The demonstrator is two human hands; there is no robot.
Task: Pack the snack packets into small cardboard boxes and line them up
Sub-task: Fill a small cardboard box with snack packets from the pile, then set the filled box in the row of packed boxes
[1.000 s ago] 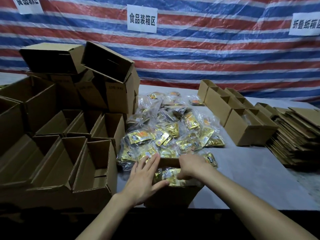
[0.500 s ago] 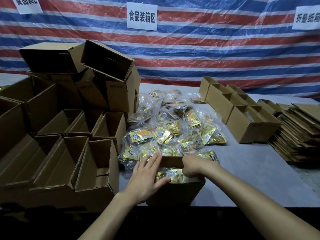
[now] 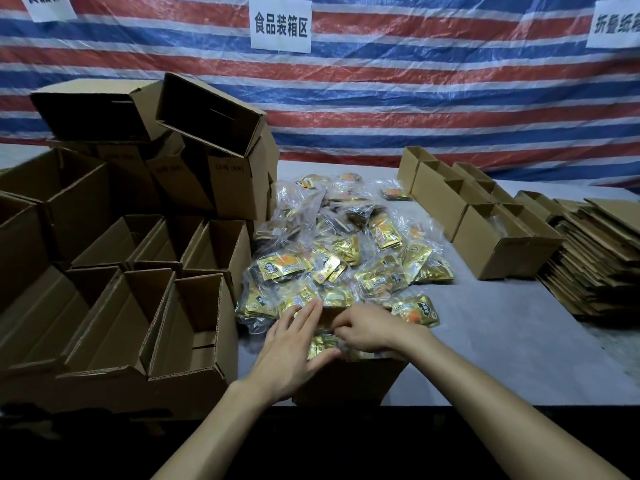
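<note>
Right hand (image 3: 367, 329) onto packets (image 3: 323, 342), box (image 3: 346, 382) mouth-up

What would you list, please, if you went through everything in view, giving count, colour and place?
Small brown cardboard box: one, brown, near table edge, packets inside.
Gold snack packets in clear bags: many, gold, heaped mid-table beyond that box.
Open cardboard boxes: many, brown, stacked on the left.
Small boxes in rows: several, brown, right of the heap.
Flattened cardboard sheets: one stack, brown, far right.
Table: one, grey.
Striped tarpaulin: one, red, white and blue, behind.
Paper signs: three, white, on the tarpaulin.
Left hand: one, fingers straight, on the box's left rim.
Right hand: one, fingers curled onto packets in the box.
</note>
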